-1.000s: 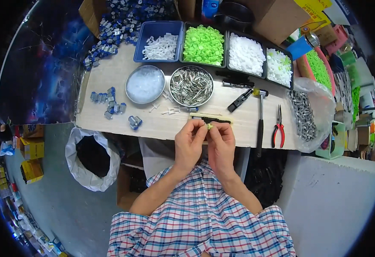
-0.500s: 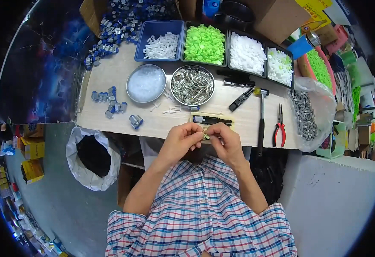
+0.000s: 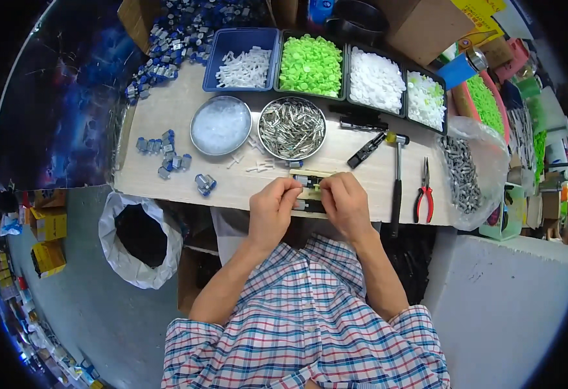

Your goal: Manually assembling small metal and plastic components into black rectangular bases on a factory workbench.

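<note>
Both your hands have moved forward onto the small jig (image 3: pixel 310 190), left hand (image 3: pixel 272 211) and right hand (image 3: pixel 343 204) pinching its parts, at 6 o'clock from the metal-pin bowl (image 3: pixel 292 128).

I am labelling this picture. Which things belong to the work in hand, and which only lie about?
In use: left hand, right hand, small block jig.

Lying about: hammer, red pliers, bowl of metal pins, green caps bin.

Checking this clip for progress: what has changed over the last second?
Both hands moved forward from near the chest to the table edge: the left hand and right hand now press on the small jig there. The bowl of metal pins, hammer and pliers stayed put.
</note>
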`<state>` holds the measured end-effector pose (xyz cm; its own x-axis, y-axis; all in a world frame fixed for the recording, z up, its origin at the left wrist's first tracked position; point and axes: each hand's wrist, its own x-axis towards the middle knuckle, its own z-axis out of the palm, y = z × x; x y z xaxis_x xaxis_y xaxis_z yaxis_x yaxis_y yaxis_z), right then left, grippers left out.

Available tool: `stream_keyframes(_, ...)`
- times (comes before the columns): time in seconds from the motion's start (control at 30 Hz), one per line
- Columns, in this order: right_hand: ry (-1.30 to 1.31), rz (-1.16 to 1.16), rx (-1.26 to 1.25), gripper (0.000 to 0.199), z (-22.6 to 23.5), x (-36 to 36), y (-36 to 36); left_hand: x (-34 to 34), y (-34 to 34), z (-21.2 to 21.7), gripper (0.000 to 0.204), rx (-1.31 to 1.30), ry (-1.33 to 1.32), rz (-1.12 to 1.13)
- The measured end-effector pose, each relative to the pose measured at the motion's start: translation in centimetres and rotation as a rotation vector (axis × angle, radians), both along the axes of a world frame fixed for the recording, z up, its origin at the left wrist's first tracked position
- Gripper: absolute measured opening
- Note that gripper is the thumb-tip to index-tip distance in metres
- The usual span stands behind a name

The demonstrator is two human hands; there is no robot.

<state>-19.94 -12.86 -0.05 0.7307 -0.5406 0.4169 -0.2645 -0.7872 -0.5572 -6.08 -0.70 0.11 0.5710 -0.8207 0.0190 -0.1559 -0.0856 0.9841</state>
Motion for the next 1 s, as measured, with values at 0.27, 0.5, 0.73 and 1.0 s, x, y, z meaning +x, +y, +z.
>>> stream_keyframes(0.27, 0.085, -0.01, -0.019, 0.015, -0.7, 0.8, -0.7, 0.0, -0.8, -1.6, 0.01, -0.242, -0.474, -0.003)
stream_keyframes(0.5, 0.099, 0.038, 0.034, 0.014, -0.5, 0.5, -1.2, 0.4, -1.5, -2.5, 0.018, -0.325, -0.59, -0.077)
stream_keyframes(0.73, 0.097, 0.024, 0.037, 0.013, -0.8, 0.8, -1.5, 0.6, -1.8, -2.8, 0.021, -0.322, -0.686, -0.133)
stream_keyframes(1.0, 0.103, 0.026, 0.029, 0.013, -0.9, 0.8, -1.5, 1.1, -2.1, -2.1, 0.016, -0.256, -0.72, -0.155)
